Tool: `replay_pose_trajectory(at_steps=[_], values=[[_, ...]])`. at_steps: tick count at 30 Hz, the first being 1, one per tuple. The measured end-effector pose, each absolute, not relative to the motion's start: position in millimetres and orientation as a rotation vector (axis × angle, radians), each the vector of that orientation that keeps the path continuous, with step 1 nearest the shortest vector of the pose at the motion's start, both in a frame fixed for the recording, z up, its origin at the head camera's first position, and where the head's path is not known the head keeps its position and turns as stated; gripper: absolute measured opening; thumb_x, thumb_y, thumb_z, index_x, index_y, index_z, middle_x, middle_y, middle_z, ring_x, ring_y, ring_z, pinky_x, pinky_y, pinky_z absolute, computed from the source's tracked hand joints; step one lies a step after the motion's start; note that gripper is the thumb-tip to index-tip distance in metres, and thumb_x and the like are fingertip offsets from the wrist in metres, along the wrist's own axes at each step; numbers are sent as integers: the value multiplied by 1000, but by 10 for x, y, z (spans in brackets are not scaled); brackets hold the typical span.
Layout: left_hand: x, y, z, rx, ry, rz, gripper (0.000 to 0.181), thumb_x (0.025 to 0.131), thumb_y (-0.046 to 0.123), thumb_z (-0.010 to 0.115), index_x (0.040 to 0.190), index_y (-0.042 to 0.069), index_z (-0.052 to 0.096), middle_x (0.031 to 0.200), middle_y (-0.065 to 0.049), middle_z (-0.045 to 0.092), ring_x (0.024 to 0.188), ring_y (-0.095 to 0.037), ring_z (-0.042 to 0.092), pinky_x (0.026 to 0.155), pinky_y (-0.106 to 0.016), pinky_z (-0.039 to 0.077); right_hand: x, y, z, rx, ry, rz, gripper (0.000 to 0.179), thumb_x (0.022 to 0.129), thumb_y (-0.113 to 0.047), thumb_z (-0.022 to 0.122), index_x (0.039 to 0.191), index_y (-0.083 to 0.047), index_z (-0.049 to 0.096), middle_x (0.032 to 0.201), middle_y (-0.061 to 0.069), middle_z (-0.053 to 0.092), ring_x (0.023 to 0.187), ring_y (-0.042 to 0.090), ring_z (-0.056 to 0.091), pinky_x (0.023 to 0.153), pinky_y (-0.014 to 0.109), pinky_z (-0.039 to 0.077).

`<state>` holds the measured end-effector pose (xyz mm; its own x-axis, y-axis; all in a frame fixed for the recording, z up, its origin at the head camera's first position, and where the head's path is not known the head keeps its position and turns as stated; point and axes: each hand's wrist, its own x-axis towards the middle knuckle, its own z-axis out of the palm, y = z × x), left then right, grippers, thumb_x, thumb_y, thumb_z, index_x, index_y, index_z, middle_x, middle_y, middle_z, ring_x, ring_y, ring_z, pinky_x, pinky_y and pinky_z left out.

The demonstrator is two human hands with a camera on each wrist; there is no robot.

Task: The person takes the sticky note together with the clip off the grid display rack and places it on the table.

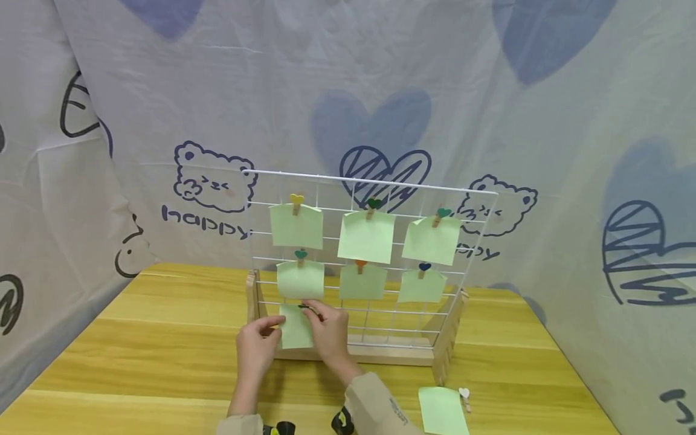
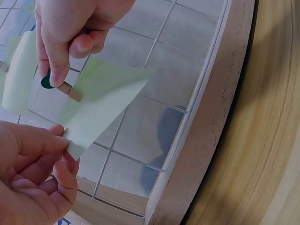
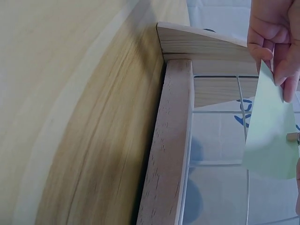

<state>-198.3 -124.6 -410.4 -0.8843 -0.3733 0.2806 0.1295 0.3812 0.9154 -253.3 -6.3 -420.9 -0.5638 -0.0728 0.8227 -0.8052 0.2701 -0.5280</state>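
Observation:
My left hand (image 1: 257, 345) pinches the left edge of a pale green paper note (image 1: 295, 333) between thumb and fingers. Between the thumb and finger of my right hand (image 1: 331, 331) is a small wooden clothespin (image 2: 71, 92) with a dark green top, lying over the note's upper edge. Behind the note stands a white wire grid (image 1: 370, 314), below a row of clipped notes. In the right wrist view the clothespin (image 3: 293, 137) is partly cut off at the frame's edge, so how firmly it bites the wire cannot be seen.
Several green notes hang in two rows, among them one with a yellow heart clothespin (image 1: 296, 200). A wooden base (image 1: 391, 354) carries the grid. Right of my arms, a loose note (image 1: 443, 411) and a white heart clothespin (image 1: 464, 399) lie on the wooden table (image 1: 163, 350).

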Motion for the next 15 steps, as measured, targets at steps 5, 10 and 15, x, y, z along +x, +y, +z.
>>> replay_pose_trajectory(at_steps=[5,10,15], values=[[-1965,-1247,-4096,219,-2206,-1536,18,75,-10,58,89,-7,67,85,-19,64,71,-21,56,51,-20,43,-2541,-43,-4237,791,-1812,1366,8,73,3,68,81,6,68,76,15,67,48,19,58,44,12,42],[-1959,-1252,-4092,229,-2213,-1550,18,75,-9,57,90,-6,67,87,-18,64,72,-20,55,52,-20,42,-2502,-30,-4195,796,-1750,1417,9,70,10,67,79,8,67,75,18,66,43,24,54,41,13,39],[-1944,-1260,-4085,232,-2212,-1574,18,75,-9,57,91,-6,66,88,-18,64,72,-19,55,50,-20,42,-2360,-24,-4027,820,-1694,1386,11,66,17,66,76,12,65,71,22,64,42,26,52,40,14,39]])
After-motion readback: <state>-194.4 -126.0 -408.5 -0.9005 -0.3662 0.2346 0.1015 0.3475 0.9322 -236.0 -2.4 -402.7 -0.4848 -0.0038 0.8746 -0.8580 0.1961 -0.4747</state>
